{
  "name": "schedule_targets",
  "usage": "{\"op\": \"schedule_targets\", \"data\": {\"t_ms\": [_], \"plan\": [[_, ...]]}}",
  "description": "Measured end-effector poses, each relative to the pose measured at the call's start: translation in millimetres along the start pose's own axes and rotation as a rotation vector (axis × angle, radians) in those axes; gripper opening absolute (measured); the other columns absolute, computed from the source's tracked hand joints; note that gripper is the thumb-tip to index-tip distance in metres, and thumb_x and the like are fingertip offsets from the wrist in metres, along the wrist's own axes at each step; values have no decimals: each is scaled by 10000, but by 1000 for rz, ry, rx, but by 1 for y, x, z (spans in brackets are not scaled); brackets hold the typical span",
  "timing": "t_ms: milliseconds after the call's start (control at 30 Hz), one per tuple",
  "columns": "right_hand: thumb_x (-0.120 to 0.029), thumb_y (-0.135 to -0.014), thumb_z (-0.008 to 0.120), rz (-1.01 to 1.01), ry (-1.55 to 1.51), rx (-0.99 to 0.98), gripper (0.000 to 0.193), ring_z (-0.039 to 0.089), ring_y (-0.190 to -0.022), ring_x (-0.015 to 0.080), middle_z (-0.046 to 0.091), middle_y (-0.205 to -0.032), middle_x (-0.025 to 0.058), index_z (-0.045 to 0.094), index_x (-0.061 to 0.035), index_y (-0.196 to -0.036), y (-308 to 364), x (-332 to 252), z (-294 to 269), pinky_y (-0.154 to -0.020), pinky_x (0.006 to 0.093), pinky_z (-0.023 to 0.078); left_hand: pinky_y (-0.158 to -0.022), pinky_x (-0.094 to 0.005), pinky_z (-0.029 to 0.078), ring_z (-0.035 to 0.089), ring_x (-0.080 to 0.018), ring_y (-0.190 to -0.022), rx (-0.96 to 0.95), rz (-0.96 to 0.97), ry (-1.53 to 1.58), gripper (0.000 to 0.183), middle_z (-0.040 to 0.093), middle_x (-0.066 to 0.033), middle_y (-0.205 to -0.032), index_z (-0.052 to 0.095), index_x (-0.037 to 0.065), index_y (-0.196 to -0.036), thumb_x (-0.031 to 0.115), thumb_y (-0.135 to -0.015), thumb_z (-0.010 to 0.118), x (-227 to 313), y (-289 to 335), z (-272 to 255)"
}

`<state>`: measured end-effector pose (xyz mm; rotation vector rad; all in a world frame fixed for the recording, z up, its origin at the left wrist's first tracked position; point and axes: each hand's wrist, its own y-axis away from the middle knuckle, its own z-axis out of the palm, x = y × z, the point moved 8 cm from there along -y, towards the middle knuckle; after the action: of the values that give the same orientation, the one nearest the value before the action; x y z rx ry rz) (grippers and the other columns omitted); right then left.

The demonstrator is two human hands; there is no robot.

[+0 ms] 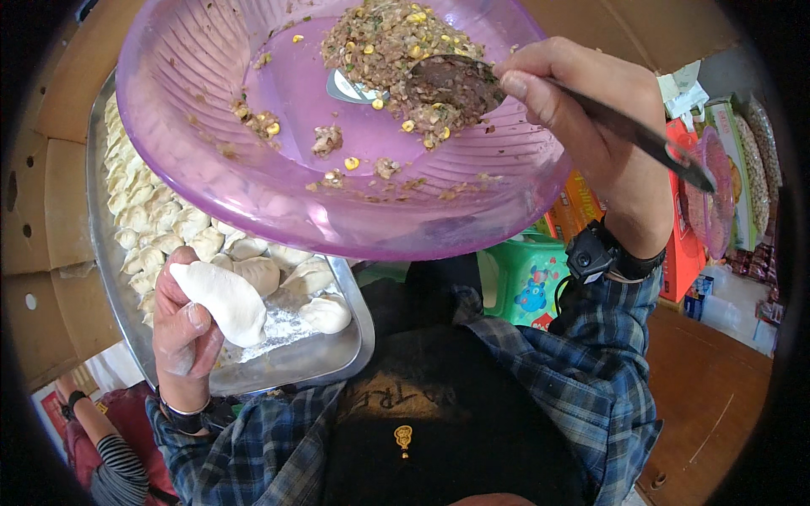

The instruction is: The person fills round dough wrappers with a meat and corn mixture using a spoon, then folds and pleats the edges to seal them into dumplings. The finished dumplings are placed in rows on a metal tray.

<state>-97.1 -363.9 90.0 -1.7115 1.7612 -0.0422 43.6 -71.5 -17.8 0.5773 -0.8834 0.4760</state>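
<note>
My left hand (184, 333) grips a white dumpling wrapper (221, 299) between thumb and fingers, above the near end of a metal tray (361, 325). Rows of dumplings (148, 211) lie on that tray, with loose flour at its near end. In my right hand (595, 126) is a metal spoon (645, 139), its handle pointing to the right. The spoon's bowl rests in meat filling with corn kernels (371, 42), inside a purple plastic basin (380, 232). Smaller bits of filling cling to the basin's wall and bottom. The fingertips behind the wrapper are hidden.
Cardboard (72, 211) stands along the left side. A green plastic stool (527, 278) with a cartoon picture is beyond my right forearm. Packages and a pink plastic basket (709, 194) crowd the right, near a brown wooden surface (713, 388). Another person's arm (110, 451) shows at lower left.
</note>
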Motion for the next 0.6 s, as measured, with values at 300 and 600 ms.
{"op": "schedule_targets", "data": {"t_ms": [300,600], "plan": [[-149,-914,609,196,-301,102,196,545,-597,79,625,-724,50,684,33,-910,1,14,3,-528,209,449,-450,-228,495,622,-143,-574,41,9,-60,427,653,-138,-830,431,44,-1016,122,-749,755,1,-1,6],[-133,-902,600,210,-412,53,196,557,-615,102,630,-735,77,679,45,-920,0,8,6,-565,234,445,-567,-253,552,661,-172,-701,-9,-7,-98,446,652,-114,-854,440,36,-1070,155,-774,753,0,1,0]]}}
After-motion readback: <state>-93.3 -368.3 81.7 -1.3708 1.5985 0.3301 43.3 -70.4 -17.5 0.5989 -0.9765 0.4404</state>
